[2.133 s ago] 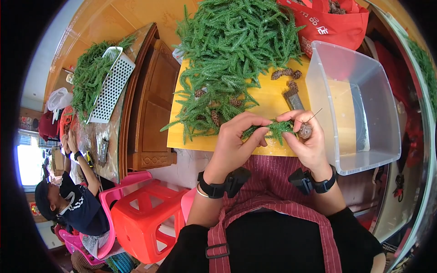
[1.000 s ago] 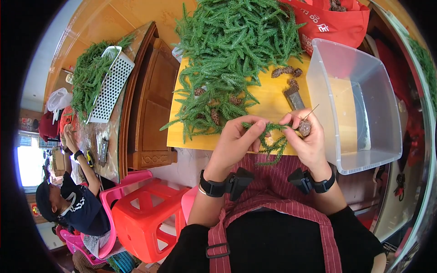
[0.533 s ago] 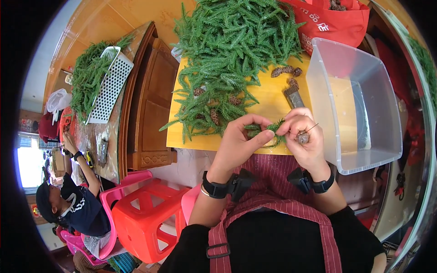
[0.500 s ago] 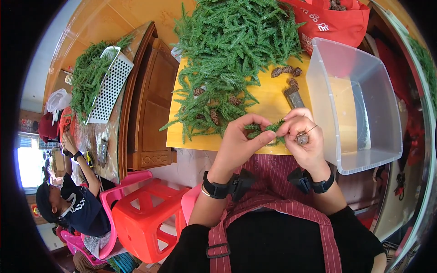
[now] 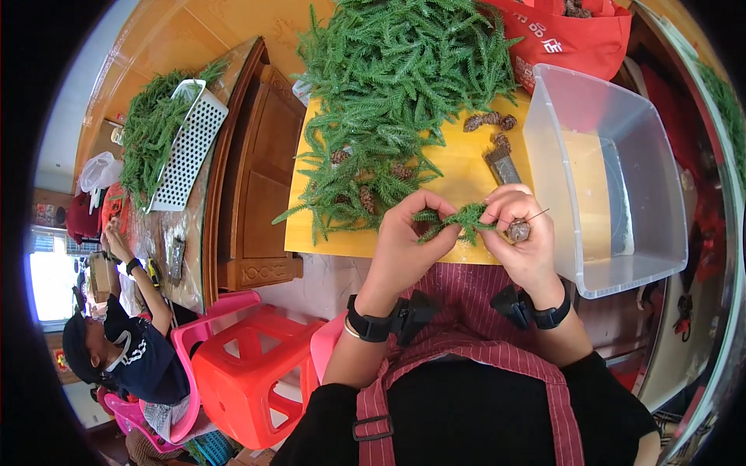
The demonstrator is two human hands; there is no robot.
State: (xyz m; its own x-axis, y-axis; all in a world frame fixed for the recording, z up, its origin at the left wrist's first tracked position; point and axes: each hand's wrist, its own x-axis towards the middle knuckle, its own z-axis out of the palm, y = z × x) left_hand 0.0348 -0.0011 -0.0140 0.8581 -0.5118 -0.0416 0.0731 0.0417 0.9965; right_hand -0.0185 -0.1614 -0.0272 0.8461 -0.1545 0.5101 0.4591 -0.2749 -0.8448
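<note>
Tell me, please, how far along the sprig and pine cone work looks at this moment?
Early, it seems. Done: nothing finished shows; the clear plastic bin looks empty. In hand: the left hand and right hand hold a small green sprig between them, the right also gripping a pine cone with a thin wire. Left: the big pile of green sprigs and loose cones on the yellow board.

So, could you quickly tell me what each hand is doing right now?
Left hand: closed, pinching the green sprig.
Right hand: closed on the sprig's other end, with a pine cone.
</note>
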